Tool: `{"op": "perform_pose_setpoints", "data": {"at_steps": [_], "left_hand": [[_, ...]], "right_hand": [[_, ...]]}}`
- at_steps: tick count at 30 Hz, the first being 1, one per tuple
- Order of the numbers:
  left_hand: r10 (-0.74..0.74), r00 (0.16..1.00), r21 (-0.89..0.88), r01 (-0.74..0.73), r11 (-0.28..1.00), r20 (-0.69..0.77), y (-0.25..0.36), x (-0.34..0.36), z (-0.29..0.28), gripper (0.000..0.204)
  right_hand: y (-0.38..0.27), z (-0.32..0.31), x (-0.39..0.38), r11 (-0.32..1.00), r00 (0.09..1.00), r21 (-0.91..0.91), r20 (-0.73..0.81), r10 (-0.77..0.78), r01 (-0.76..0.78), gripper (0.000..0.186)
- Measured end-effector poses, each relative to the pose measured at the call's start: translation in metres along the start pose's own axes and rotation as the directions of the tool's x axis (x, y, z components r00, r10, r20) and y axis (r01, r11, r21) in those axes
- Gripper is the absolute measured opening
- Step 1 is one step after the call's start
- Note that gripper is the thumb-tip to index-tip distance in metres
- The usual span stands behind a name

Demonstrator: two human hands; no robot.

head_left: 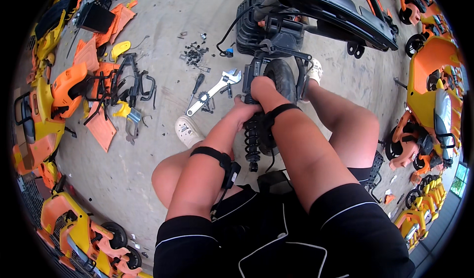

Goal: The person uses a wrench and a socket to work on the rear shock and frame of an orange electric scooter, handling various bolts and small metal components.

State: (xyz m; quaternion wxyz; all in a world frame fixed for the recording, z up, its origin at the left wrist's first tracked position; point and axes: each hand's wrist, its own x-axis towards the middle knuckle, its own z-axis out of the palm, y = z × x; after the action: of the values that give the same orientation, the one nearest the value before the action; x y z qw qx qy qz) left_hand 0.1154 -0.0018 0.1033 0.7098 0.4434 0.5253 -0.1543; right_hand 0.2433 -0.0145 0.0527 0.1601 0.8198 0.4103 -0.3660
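Note:
Between my bent legs is a black wheel assembly, with a tyre (285,83) and a coil shock absorber (252,145). My left hand (245,111) grips around the shock absorber above its exposed lower coils. My right hand (262,89) is curled just above it, beside the tyre, with its fingers and what they hold largely hidden. A large silver adjustable wrench (213,91) lies on the floor to the left, beside a screwdriver (197,85) and scattered small black bolts (192,53).
A black frame (335,11) with a cable overhangs the wheel. Loose orange panels (101,130) and black brackets (129,80) lie on the concrete floor (113,179) at the left. Several yellow-orange scooters (427,66) line the right, with more yellow-orange bodies (64,216) along the left.

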Motion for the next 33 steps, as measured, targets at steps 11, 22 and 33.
{"op": "perform_pose_setpoints", "data": {"at_steps": [11, 22, 33], "left_hand": [[0.198, 0.980, 0.287, -0.181, 0.941, -0.028, 0.001, 0.029, 0.000, 0.106], [0.202, 0.975, 0.266, -0.172, 0.949, -0.091, 0.001, 0.022, 0.003, 0.084], [0.143, 0.988, 0.037, -0.145, 0.989, 0.055, -0.003, 0.029, -0.008, 0.082]], "right_hand": [[0.003, 0.000, 0.004, 0.990, 1.000, 0.138, 0.020, 0.021, -0.024, 0.024], [0.002, 0.008, -0.001, 0.985, 0.989, 0.157, -0.112, 0.096, -0.078, 0.023], [-0.004, -0.005, -0.012, 0.996, 0.999, 0.082, -0.034, 0.041, -0.038, 0.026]]}}
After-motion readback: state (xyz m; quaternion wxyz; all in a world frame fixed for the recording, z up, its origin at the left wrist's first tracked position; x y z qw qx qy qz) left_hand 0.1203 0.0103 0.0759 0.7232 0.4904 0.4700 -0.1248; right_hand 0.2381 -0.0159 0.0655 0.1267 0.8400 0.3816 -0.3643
